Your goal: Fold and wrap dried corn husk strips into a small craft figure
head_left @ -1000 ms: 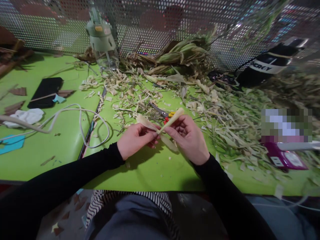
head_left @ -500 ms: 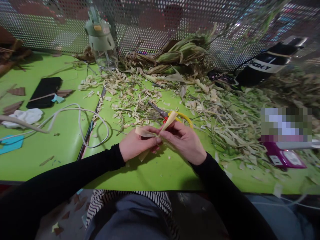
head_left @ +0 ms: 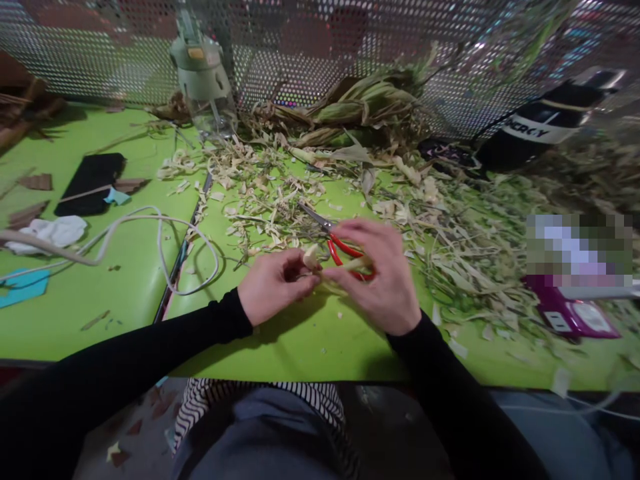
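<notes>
My left hand [head_left: 275,285] pinches a folded pale strip of corn husk [head_left: 311,256] between thumb and curled fingers, just above the green table. Close on its right, my right hand [head_left: 385,277] is slightly blurred. Its thumb reaches toward the fold, and a length of the husk runs into its grasp; the exact grip there is partly hidden. Behind the hands lie scissors [head_left: 320,218] with red handles, blades pointing to the far left. My right fingers hover over the handles and cover part of them.
Husk scraps [head_left: 265,200] litter the table [head_left: 240,353], thickest at right. A bundle of husks [head_left: 350,110] lies against the mesh panel. Around it are a clear bottle [head_left: 205,87], a dark bottle [head_left: 535,130], a black phone [head_left: 90,183], a white cable [head_left: 160,247] and a purple packet [head_left: 575,313].
My right hand has shifted slightly right and lifted its fingers. The husk strip's upright end has swung down to the right, and more of the scissor handles shows.
</notes>
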`<state>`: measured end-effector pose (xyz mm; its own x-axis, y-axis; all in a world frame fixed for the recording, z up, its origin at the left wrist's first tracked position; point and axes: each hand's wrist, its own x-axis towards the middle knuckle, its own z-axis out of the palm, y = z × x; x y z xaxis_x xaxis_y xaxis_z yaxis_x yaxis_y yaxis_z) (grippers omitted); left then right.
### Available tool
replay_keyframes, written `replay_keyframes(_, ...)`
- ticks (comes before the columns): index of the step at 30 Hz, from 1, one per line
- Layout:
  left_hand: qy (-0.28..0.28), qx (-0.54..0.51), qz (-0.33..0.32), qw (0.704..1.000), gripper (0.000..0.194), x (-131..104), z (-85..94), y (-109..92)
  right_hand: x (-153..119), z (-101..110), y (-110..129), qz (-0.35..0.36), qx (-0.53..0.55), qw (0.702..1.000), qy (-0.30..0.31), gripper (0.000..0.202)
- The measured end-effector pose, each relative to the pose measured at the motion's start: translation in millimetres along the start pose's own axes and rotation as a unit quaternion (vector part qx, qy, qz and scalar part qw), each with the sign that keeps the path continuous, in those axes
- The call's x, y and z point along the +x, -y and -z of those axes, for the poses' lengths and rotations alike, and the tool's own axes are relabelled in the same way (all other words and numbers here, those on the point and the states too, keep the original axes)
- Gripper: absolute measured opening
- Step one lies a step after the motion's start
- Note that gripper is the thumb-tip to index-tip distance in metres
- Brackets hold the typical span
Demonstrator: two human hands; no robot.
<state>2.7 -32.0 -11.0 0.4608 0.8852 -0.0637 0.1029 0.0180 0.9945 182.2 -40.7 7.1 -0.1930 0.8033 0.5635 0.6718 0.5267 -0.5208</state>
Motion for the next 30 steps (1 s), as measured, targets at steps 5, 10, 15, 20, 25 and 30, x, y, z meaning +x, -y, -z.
replay_keyframes(5, 0.032, 0.028, 0.029, 0.999, 0.012, -1, -2.4, -1, -1, -5, 1, 0.048, -0.016, 0.997, 0.054, 0.003)
replay_keyframes(10, 0.045, -0.061, 0.074, 0.994, 0.011, 0, -5.4, -10, -3, -4, -1, 0.007, 0.01, 0.998, 0.061, 0.006)
replay_keyframes(15, 0.04, -0.112, 0.111, 0.987, 0.012, -1, -6.5, -12, -5, -7, -1, -0.002, 0.014, 0.999, 0.041, 0.007)
replay_keyframes(20, 0.049, -0.119, 0.119, 0.985, 0.014, -3, -6.8, -8, -7, -9, 3, -0.016, 0.024, 0.999, 0.033, 0.006)
replay_keyframes(25, 0.067, -0.102, 0.113, 0.986, 0.014, -5, -6.7, -6, -9, -10, 6, -0.022, 0.029, 0.999, 0.037, 0.006)
replay_keyframes(30, 0.075, -0.098, 0.108, 0.987, 0.016, -7, -7.5, -5, -9, -11, 6, -0.039, 0.053, 0.996, 0.055, 0.01)
